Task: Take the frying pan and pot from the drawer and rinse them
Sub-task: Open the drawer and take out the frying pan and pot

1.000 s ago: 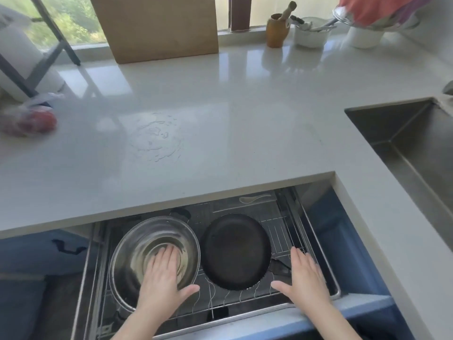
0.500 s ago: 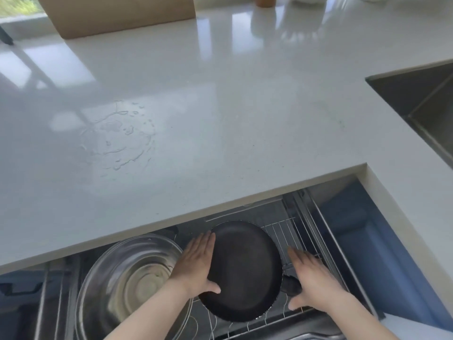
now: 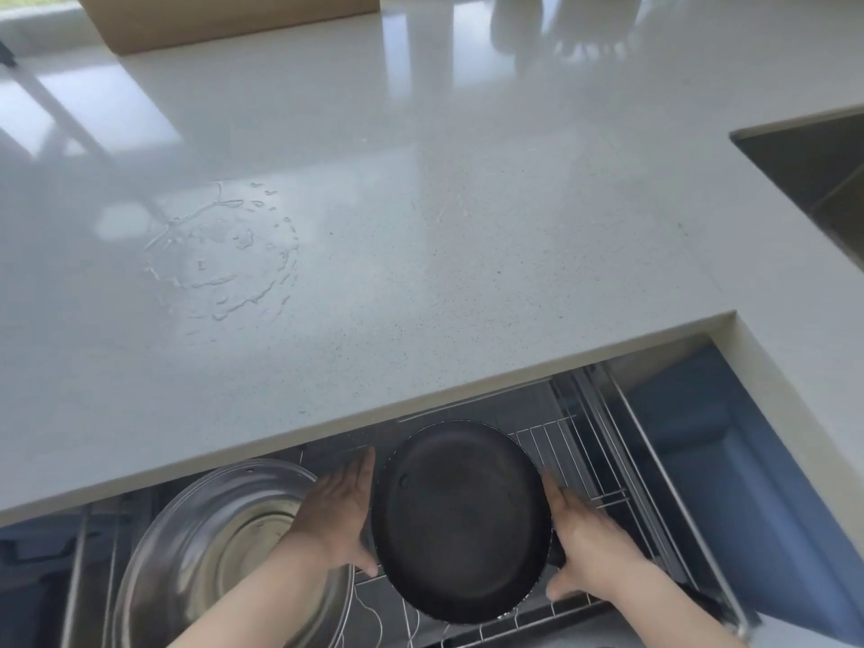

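Head view, read from left to right: the steel pot (image 3: 224,549) is seen lying in the left part of the open drawer (image 3: 608,465), untouched, with the left forearm crossing above its near rim. Just beside it, the left hand (image 3: 339,512) is laid flat against the left edge of the frying pan (image 3: 460,521), fingers straight and pointing away from the body, thumb tucked under the near rim. The dark pan is thus bracketed between both palms, in the middle of the wire rack. On its right edge the right hand (image 3: 584,535) is pressed in the same manner; its grip looks relaxed rather than curled, and the pan's handle cannot be made out, being probably hidden beneath that hand. Above the drawer the pale worktop (image 3: 421,226) overhangs the pan's far rim, so the lift is judged to need a pull towards the body before any rise. The sink (image 3: 823,170) is placed far right, nearer the right hand, and a swing rightward is expected after that
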`<action>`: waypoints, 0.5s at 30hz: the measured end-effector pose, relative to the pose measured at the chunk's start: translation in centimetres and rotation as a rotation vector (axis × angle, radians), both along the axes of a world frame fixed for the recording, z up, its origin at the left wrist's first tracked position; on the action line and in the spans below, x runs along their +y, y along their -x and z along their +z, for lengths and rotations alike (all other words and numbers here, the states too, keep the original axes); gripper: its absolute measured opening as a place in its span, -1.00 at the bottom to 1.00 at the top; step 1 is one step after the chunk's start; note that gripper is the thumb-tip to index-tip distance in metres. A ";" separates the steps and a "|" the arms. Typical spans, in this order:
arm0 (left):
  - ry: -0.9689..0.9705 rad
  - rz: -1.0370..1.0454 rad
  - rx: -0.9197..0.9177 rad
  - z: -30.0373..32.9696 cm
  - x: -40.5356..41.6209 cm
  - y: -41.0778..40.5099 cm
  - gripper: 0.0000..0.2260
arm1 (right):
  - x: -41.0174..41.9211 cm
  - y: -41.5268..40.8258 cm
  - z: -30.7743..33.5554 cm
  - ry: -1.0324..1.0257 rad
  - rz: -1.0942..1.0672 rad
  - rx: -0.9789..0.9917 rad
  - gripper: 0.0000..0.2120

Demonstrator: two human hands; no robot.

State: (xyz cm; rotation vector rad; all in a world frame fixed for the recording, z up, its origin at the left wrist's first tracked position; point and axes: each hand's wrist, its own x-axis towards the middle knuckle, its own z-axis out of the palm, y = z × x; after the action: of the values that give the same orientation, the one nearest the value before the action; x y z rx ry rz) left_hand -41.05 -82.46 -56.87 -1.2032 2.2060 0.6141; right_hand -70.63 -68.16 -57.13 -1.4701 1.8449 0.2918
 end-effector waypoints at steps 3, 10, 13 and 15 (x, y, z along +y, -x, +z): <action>-0.002 -0.023 -0.018 -0.4 0.1 0.2 0.32 | 0.3 -0.2 -0.3 -0.033 -0.032 0.014 0.40; 0.025 -0.083 -0.062 -1.3 1.0 1.5 0.32 | 0.8 -0.8 -1.4 -0.061 -0.096 -0.018 0.49; 0.011 -0.073 -0.065 -1.6 1.2 1.6 0.33 | 0.5 -0.8 -1.2 -0.061 -0.112 -0.046 0.47; 0.000 -0.071 -0.061 -1.7 1.2 1.5 0.33 | 0.3 -0.7 -0.9 -0.062 -0.130 -0.079 0.44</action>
State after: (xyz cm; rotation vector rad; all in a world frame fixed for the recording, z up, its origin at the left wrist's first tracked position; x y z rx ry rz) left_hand -42.56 -81.28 -58.54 -1.1240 2.1873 0.5411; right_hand -69.95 -67.88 -58.04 -1.2955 1.8420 0.2219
